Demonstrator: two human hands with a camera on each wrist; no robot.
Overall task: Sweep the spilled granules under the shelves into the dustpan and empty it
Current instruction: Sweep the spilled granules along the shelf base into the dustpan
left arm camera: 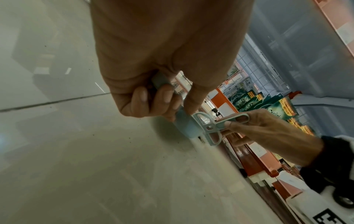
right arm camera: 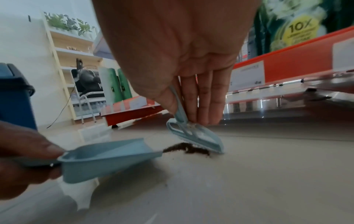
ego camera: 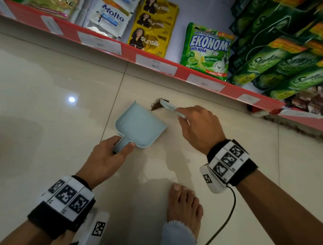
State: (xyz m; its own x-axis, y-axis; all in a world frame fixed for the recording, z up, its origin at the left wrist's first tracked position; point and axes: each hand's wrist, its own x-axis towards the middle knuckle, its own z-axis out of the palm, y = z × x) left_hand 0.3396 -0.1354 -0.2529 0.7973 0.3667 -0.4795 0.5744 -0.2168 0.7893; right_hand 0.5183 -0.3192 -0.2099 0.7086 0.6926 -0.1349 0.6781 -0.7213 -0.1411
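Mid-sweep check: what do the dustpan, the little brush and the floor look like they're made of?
Pale blue scoop-shaped dustpan: likely moulded plastic, matte, thin even walls. Small pale blue hand brush: seemingly the same plastic, with an openwork frame. Cream tiled floor: apparently glazed ceramic, glossy, mirroring a lamp, with grout lines.

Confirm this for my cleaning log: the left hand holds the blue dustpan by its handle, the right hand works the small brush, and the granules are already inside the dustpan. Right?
Not quite. The granules lie in a pile on the floor tiles, between the dustpan lip and the brush, as the right wrist view shows. The left hand does hold the dustpan's handle, and the right hand the brush.
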